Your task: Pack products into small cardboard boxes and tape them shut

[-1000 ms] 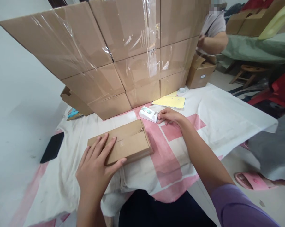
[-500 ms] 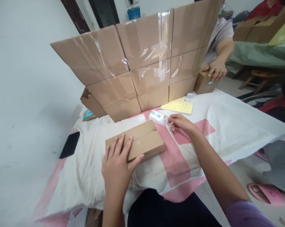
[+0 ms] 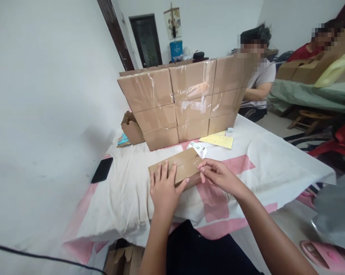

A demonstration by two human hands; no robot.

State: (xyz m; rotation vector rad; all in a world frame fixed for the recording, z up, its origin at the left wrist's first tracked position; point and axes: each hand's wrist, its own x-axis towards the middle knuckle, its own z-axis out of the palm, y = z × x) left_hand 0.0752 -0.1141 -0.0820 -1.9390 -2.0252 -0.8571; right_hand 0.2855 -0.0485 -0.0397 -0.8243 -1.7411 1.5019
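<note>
A closed brown cardboard box (image 3: 186, 159) lies flat on the cloth-covered table in front of me. My left hand (image 3: 165, 185) rests on its top with fingers spread, the thumb along the near edge. At the right end of the box, my right hand (image 3: 216, 173) has thumb and forefinger pinched together. A small, barely visible piece of clear tape seems to be between them, with a faint glint on the box top beside the fingertips. Just behind the box sits a white tape dispenser (image 3: 199, 149), partly hidden by it.
Taped-together cartons (image 3: 189, 103) stand as a wall behind. Around it are an open carton (image 3: 132, 130), yellow sheet (image 3: 218, 140) and small tape roll (image 3: 230, 130). A black phone (image 3: 102, 170) lies left. Another person (image 3: 264, 82) sits behind the wall, one more farther right.
My right hand has moved from the tape dispenser to the right end of the box. My left hand stays on the box. The view has shifted, and the other person's hand has left the small box.
</note>
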